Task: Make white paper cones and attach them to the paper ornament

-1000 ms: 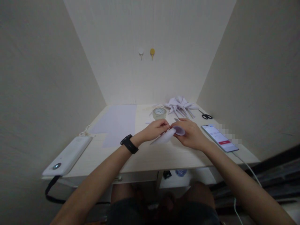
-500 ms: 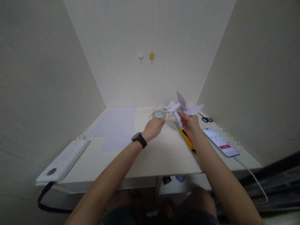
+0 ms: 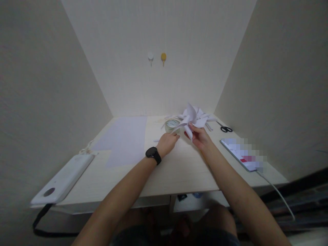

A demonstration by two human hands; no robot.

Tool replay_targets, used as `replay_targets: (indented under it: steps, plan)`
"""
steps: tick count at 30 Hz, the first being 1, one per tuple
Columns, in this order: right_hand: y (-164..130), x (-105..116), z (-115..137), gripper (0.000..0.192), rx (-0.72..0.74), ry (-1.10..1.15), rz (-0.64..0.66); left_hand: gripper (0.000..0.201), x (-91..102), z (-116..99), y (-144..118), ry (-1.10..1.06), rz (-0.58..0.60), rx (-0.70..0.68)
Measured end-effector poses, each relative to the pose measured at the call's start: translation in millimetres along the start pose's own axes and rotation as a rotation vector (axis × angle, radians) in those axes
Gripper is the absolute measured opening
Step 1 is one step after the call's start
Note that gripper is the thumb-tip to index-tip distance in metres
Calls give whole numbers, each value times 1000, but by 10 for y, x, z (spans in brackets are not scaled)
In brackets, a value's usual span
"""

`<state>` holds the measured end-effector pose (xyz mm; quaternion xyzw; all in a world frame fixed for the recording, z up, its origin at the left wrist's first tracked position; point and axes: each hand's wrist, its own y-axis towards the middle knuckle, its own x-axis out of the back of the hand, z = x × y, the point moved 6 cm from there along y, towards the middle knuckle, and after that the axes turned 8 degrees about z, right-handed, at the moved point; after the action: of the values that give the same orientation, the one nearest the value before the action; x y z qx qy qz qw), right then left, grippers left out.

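The right hand [image 3: 201, 137] is pinching a paper pinwheel [image 3: 189, 119] from below toward the back right corner of the bench [image 3: 179, 174] – likely keeping its blades uncrushed – while the left hand [image 3: 167, 143], its grip unclear, is sitting just beside the tape roll [image 3: 172, 126].

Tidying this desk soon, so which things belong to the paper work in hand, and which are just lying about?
Likely part of the work:
paper pinwheel, in the right hand
other pinwheels behind it
tape roll, near the left hand
paper sheets
perhaps scissors

Probably just lying about:
phone
white case
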<state>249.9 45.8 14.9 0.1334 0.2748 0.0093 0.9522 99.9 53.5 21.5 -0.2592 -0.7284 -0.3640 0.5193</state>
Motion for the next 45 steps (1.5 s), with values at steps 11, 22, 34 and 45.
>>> replay_targets:
  steps: [11,22,34,45]
  plan:
    - [-192,-258,-142,36,-35,-173,282,30,237,188,-273,-1481,-189,245]
    - [-212,-207,-201,39,-129,-169,302,43,231,-45,-299,-1630,-104,127]
    - [-218,-245,-171,44,-101,-128,262,40,233,-32,-308,-1624,-99,127]
    - [-197,-216,-164,43,-61,-173,248,40,286,22,-331,-1453,-206,147]
